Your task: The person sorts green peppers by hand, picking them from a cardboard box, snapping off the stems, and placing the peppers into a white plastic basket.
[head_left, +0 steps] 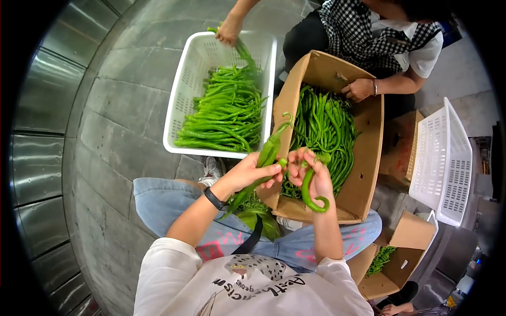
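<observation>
1. Clamped grips, both: the left hand point(252, 173) is closed round a long green pepper point(269, 152), and the right hand point(312, 176), just beside it, is closed round a curved pepper point(310, 196). Both are held over the near edge of the cardboard box point(363, 174).
2. Hard to make out: some greens point(261, 217) lie between the knees, half hidden under the left forearm.
3. Far left, a white basket point(179, 100) on the floor holds a heap of peppers point(226, 113); a co-worker's hand point(229, 31) reaches into its far end.
4. The cardboard box is packed with more peppers point(324, 126); the co-worker's other hand point(359, 89) rests on its far rim.
5. Right, a second white basket point(443, 158) stands tilted; below it, a small box point(408, 234) holds a few peppers point(380, 259), its corner cut off.
</observation>
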{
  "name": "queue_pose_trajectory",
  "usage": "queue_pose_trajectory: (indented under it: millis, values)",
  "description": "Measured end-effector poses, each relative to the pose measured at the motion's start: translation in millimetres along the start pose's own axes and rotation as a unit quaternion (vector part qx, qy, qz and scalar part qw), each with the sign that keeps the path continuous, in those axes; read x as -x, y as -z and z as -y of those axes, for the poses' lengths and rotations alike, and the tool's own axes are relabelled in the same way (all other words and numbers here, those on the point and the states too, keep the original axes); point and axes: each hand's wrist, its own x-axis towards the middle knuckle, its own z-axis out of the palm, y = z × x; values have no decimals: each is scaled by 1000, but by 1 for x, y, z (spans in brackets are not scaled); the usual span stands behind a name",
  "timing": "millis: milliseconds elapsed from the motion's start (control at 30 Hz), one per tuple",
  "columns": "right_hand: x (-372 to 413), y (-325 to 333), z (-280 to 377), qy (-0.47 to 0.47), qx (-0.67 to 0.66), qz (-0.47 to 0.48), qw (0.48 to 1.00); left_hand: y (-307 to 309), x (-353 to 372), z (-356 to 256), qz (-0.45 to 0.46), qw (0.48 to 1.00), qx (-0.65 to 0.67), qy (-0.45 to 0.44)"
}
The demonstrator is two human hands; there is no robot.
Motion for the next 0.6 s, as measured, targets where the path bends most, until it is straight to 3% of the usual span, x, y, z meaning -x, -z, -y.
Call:
queue_pose_trajectory:
  millis: [33, 133, 167, 300, 367, 533, 600]
  values:
    - [0, 2, 7, 17, 66, 55, 996, 4, -2, 3, 40, 999, 16, 6]
    - [-4, 3, 11, 32, 143, 73, 987, 4, -2, 7, 148, 987, -18, 56]
    - [-6, 1, 13, 21, 211, 39, 977, 0, -3, 11, 167, 984, -28, 51]
    - [-9, -4, 10, 105, 296, -10, 950, -10, 0, 11, 75, 993, -68, -55]
    - [-5, 0, 10, 58, 207, -8, 977, -11, 1, 5, 46, 995, -53, -75]
    - [3, 6, -2, -91, -92, 0, 992, -6, 8, 1, 103, 993, -20, -59]
    - [-2, 7, -6, -105, -211, 100, 967, -1, 9, 2, 113, 991, 46, -53]
